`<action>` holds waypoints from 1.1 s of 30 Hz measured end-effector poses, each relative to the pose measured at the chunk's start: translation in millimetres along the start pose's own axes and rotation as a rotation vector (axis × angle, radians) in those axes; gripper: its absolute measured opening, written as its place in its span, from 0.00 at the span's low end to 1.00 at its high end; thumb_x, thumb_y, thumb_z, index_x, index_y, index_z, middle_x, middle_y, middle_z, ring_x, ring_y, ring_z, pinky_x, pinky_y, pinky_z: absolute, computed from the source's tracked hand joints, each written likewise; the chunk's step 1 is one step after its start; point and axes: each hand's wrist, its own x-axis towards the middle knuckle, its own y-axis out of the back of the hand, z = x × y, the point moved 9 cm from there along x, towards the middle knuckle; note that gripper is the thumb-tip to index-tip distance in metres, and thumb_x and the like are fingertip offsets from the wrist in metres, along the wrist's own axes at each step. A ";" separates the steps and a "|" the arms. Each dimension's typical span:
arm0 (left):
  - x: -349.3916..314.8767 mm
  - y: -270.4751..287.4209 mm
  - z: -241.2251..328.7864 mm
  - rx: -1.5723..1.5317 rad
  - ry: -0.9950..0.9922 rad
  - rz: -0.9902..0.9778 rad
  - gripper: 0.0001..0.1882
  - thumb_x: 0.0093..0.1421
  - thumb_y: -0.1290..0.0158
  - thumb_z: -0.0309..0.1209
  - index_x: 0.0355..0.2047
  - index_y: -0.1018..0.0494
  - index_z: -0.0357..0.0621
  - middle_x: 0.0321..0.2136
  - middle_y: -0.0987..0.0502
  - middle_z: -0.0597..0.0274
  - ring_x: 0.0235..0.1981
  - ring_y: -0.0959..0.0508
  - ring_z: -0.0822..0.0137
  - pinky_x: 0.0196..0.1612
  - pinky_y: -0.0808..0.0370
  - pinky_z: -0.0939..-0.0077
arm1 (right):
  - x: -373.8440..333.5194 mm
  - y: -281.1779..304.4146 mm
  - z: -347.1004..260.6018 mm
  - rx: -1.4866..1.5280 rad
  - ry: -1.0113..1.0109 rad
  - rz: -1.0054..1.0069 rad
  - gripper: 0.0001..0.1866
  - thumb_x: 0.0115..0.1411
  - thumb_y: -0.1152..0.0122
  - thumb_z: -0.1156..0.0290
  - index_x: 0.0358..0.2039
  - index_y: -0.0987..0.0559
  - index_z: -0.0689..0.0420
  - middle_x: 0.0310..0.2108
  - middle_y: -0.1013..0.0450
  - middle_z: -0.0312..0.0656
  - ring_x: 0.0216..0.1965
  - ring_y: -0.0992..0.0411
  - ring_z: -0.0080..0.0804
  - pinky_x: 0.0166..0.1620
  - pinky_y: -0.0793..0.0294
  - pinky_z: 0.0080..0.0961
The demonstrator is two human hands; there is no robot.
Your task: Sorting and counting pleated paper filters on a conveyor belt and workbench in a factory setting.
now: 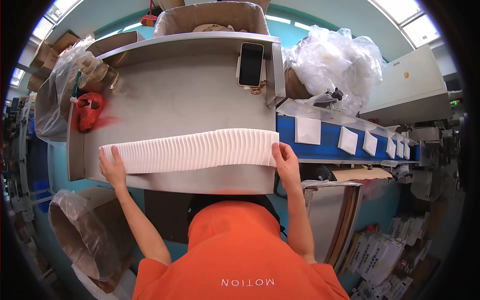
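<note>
A long row of folded white napkins [200, 150], standing on edge and packed face to face, lies across the near part of the steel worktable [175, 95]. The row bows slightly upward toward its right end. My left hand [113, 169] grips the left end, its thumb and fingers around the outermost napkins. At the other end my right hand [286, 164] has the last napkins between thumb and fingers, beside the table's right edge. The row is held between both hands; the undersides of the napkins are hidden.
To the right, a blue conveyor belt [325, 132] carries several separate white napkins [307, 131]. A phone [251, 64] rests at the table's back right, a red plastic bag [90, 111] at its left. Lined boxes [162, 22] and bundled clear plastic [335, 60] stand around the table.
</note>
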 end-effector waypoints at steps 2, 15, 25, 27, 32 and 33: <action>-0.1 1.4 -0.5 0.009 0.005 -0.006 0.30 0.60 0.51 0.52 0.56 0.36 0.46 0.50 0.30 0.44 0.53 0.33 0.44 0.56 0.38 0.55 | -5.4 -13.4 -5.4 -0.048 0.012 -0.056 0.19 0.63 0.43 0.58 0.43 0.27 0.62 0.30 0.29 0.31 0.28 0.36 0.13 0.30 0.36 0.12; -2.7 -4.3 4.9 0.003 0.034 -0.039 0.30 0.60 0.51 0.52 0.56 0.37 0.46 0.51 0.31 0.44 0.53 0.34 0.44 0.56 0.38 0.55 | -4.9 -14.1 0.0 -0.101 -0.036 -0.110 0.21 0.62 0.44 0.55 0.44 0.27 0.62 0.32 0.28 0.34 0.29 0.33 0.16 0.30 0.34 0.14; -4.7 -3.4 18.7 0.011 0.030 -0.054 0.31 0.60 0.52 0.52 0.57 0.37 0.47 0.51 0.32 0.45 0.53 0.34 0.43 0.56 0.38 0.53 | 8.7 30.7 31.2 0.435 -0.172 0.165 0.16 0.65 0.49 0.59 0.42 0.30 0.60 0.34 0.28 0.39 0.30 0.25 0.26 0.30 0.28 0.15; -6.3 -2.5 17.2 0.026 0.061 -0.056 0.31 0.60 0.52 0.52 0.57 0.37 0.46 0.51 0.32 0.45 0.53 0.34 0.43 0.56 0.38 0.53 | 6.4 2.6 17.0 0.229 -0.126 -0.009 0.19 0.64 0.48 0.56 0.42 0.28 0.61 0.32 0.28 0.35 0.28 0.30 0.19 0.30 0.31 0.15; -7.3 -1.6 14.7 0.014 0.040 -0.046 0.31 0.60 0.51 0.52 0.56 0.37 0.46 0.51 0.32 0.44 0.54 0.35 0.43 0.56 0.38 0.53 | -5.9 -13.9 20.6 0.154 -0.220 -0.186 0.18 0.63 0.45 0.56 0.42 0.26 0.59 0.30 0.28 0.32 0.26 0.32 0.17 0.28 0.35 0.12; -6.3 -0.9 15.8 -0.003 0.015 -0.033 0.31 0.60 0.51 0.52 0.56 0.37 0.46 0.51 0.32 0.44 0.54 0.35 0.43 0.56 0.38 0.53 | -7.8 -9.5 26.5 0.243 -0.301 -0.215 0.16 0.64 0.46 0.58 0.42 0.26 0.58 0.31 0.27 0.33 0.26 0.30 0.19 0.28 0.33 0.13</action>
